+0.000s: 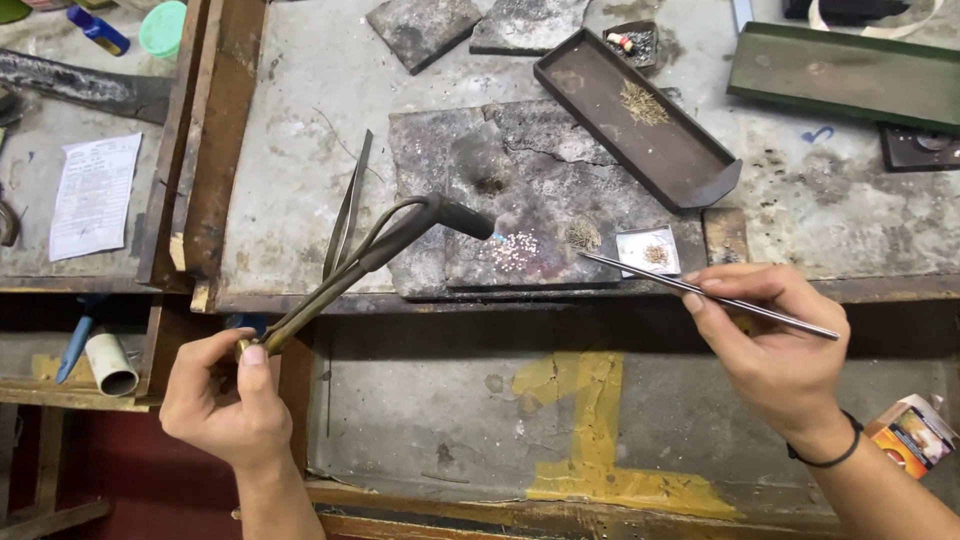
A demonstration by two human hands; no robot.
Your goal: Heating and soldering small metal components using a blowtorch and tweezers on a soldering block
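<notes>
Left hand: the left hand [228,400] is closed around the rear end of a torch [370,255], with the thumb laid on top of the brass tube.
Torch: it is held low and slanted up to the right; its dark nozzle is pointed at the beads [514,250], and a small blue flame is seen at the tip.
Right hand: the right hand [775,345] is pinched on long tweezers [700,293], held like a pen between thumb and fingers.
Tweezers: the tips are brought near the beads, just to their right, but contact cannot be told.
Beads: a small cluster of pale grains is laid on the slab [540,200], near its front edge.
Slab: a dark, cracked block, rested on the bench [290,180]; a small fibrous tuft [582,235] is lying beside the beads.
Nearby: a small white dish [648,250] with brown bits, a long dark tray [640,125], and spare tweezers [347,205] to the left.
Good practice: the flame is judged best kept moving and light, so the grains are heated evenly and not blown apart; the tweezers should be kept steady and out of the flame.
</notes>
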